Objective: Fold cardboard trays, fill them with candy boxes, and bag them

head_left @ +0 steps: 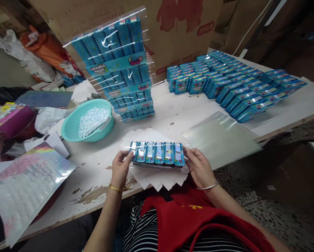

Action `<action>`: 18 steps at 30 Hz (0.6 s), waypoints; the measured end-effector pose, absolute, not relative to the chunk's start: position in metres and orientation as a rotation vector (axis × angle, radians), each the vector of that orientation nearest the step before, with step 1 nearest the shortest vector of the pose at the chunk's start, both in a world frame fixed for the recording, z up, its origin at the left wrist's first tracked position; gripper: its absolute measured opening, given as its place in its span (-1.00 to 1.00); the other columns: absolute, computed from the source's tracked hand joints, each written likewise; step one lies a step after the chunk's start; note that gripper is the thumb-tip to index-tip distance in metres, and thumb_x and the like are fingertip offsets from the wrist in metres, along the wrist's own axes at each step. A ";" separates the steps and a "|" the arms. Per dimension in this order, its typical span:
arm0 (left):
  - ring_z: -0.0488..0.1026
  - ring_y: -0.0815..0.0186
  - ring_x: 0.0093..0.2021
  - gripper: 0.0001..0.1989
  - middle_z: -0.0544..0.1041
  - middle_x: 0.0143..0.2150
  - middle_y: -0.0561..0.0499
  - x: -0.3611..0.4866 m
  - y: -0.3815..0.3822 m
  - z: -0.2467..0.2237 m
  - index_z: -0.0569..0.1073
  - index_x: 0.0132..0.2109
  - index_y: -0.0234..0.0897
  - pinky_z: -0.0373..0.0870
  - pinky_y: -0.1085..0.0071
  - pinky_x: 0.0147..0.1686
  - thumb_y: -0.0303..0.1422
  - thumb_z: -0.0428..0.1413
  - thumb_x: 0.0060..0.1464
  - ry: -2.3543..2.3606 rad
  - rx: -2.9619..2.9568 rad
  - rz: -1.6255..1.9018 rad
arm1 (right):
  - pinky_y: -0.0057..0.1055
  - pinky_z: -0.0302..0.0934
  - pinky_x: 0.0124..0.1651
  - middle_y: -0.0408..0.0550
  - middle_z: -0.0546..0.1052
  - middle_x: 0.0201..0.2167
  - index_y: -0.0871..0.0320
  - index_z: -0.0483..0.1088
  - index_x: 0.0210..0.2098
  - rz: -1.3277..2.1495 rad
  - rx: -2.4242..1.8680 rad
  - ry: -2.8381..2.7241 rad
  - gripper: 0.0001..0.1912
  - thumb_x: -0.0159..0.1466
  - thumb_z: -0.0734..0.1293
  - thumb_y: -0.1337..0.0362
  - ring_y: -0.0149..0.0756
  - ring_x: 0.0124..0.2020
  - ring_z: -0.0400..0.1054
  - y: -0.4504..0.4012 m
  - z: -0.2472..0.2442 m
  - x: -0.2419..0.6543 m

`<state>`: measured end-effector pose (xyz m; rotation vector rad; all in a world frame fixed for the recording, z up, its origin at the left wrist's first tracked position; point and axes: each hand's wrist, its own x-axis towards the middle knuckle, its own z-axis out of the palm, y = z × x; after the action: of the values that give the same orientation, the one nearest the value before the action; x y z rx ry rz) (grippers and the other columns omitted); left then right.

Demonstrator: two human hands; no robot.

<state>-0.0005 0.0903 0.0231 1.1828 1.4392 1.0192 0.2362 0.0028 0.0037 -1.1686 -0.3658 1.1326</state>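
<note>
A wrapped pack of blue tins [157, 153], standing side by side in a row under clear film, lies over fanned white paper sheets [148, 177] at the table's front edge. My left hand [120, 167] grips its left end, thumb on top. At the right end, my right hand [199, 166] pinches the pack and film between thumb and fingers. Behind it rises a stack of similar film-wrapped packs [120, 73]. A sheaf of clear film [220, 140] rests to the right of my right hand.
A turquoise basin [67, 127] of small white pieces stands left of the stack. Many blue tins [225, 80] stand in rows at the back right. Shiny printed bags [33, 189] overhang the left front edge. A large cardboard box [178, 38] stands behind the table.
</note>
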 end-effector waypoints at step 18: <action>0.36 0.46 -0.55 -0.75 0.36 -0.58 0.14 -0.037 0.023 0.077 0.34 -0.46 -0.31 0.27 0.48 -0.45 -0.25 0.22 -0.09 1.522 0.929 1.292 | -0.40 0.14 -0.37 -0.16 0.44 -0.48 0.06 0.42 -0.46 1.176 -1.488 -1.236 -0.75 0.11 0.39 0.02 -0.34 -0.43 0.28 0.013 0.078 0.255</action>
<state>-0.0373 0.0229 0.0770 0.9290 1.5215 1.2916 0.2553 0.0125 0.0780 -1.4878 -1.2361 1.1757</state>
